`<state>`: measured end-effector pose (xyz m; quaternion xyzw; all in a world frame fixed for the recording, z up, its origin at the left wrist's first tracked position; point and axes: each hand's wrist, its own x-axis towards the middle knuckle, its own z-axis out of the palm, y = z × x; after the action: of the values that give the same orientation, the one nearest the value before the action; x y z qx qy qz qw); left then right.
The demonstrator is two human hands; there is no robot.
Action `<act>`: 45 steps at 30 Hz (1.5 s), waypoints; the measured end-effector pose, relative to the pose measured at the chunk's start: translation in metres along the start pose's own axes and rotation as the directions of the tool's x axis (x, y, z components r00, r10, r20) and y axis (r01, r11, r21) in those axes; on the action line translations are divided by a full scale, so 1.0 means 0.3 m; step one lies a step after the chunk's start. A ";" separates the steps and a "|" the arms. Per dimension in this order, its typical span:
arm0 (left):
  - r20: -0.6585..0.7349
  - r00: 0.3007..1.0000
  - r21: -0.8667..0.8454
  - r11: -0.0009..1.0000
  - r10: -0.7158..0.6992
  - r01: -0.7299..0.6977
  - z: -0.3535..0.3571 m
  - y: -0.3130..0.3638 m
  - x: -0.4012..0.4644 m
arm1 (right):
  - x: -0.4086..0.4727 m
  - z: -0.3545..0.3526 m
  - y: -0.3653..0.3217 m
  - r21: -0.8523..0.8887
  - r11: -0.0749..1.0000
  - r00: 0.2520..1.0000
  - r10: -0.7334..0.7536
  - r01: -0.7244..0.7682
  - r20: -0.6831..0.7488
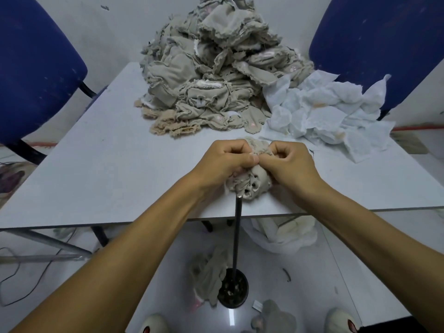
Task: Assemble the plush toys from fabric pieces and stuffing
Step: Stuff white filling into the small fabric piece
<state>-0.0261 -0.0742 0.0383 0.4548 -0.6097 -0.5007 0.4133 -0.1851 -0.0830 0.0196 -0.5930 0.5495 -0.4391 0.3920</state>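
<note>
A beige plush fabric piece [252, 182] is bunched over the top of a thin black upright rod [237, 234] at the table's near edge. My left hand [225, 162] and my right hand [290, 164] both pinch the fabric from either side, thumbs meeting above it. Small dark holes show on its lower part. A large heap of grey-beige fabric pieces [211, 68] lies at the far middle of the table.
White backing sheets [331, 114] are piled at the right of the grey table [96, 176]. Two blue chairs [36, 68] flank the far side. The rod stands in a round black base [232, 290] on the floor, beside fallen fabric scraps [209, 272] and a white bag [286, 234].
</note>
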 end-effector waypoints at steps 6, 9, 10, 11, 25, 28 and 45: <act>-0.176 0.977 -0.124 0.987 -0.120 0.099 -0.027 -0.025 0.024 | -0.015 -0.008 -0.031 0.202 0.979 0.956 -0.029 -0.032 0.292; -0.358 0.933 0.056 0.996 -0.050 0.075 -0.013 -0.053 0.030 | -0.027 -0.009 -0.042 0.127 0.992 0.935 -0.053 0.009 0.349; -0.411 0.911 0.103 0.990 -0.042 0.092 -0.002 -0.058 0.028 | -0.032 -0.005 -0.042 0.077 0.996 0.934 -0.061 0.036 0.353; -0.432 0.900 0.112 0.987 -0.056 0.115 0.005 -0.058 0.027 | -0.036 0.003 -0.044 0.036 0.998 0.936 -0.065 0.056 0.346; -0.008 0.994 -0.076 0.991 -0.108 0.107 0.033 -0.034 0.006 | 0.033 -0.002 0.018 -0.012 0.996 0.995 0.089 -0.089 -0.037; -0.102 0.986 -0.164 0.979 -0.134 0.117 0.009 -0.041 0.014 | 0.011 -0.020 -0.006 0.431 0.836 0.916 0.187 -0.338 0.355; -0.159 0.966 -0.332 0.932 -0.203 0.141 0.020 -0.053 0.041 | 0.007 -0.009 0.015 0.247 0.958 0.964 0.082 -0.146 0.252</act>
<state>-0.0327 -0.0860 0.0222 0.4799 -0.4360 -0.5809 0.4920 -0.1888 -0.0854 0.0164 -0.5512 0.4685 -0.4101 0.5555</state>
